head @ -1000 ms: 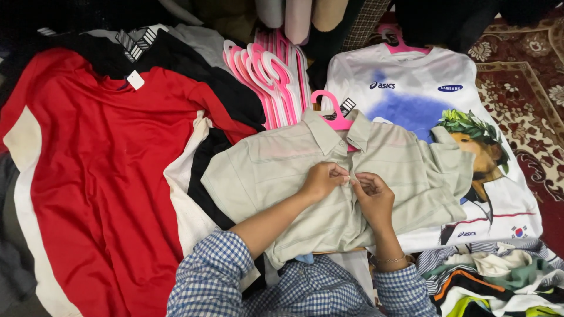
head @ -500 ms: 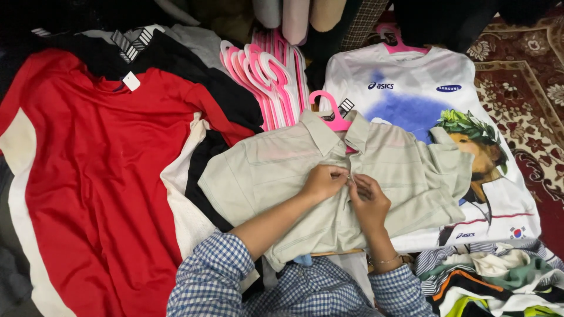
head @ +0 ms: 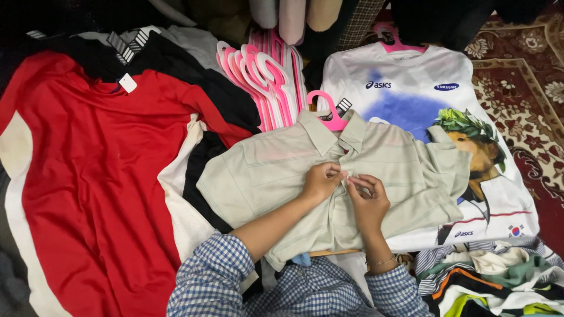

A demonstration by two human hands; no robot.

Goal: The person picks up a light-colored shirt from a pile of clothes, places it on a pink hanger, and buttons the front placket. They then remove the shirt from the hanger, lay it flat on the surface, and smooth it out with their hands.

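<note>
1. Head view shows us a beige collared shirt (head: 276, 170) lying flat at the centre of the frame, its collar pointing toward the top edge, on a pink hanger (head: 329, 110).
2. Our left hand (head: 320, 181) and right hand (head: 369, 196) meet at the shirt's front opening, just below the collar.
3. Both hands have their fingertips pressed together, pinching the fabric edges of that opening; we cannot tell whether a button sits between them.
4. Our sleeves are blue-and-white checked, and a thin bracelet (head: 382, 261) circles the right wrist.
5. A red shirt (head: 100, 176) with a white tag spreads across the left of the frame.
6. A stack of pink hangers (head: 264, 76) lies at upper centre.
7. A white printed shirt (head: 411, 94) lies at upper right, partly under the beige one.
8. Striped clothes (head: 493, 276) pile up at lower right, beside a patterned carpet (head: 529, 88).
</note>
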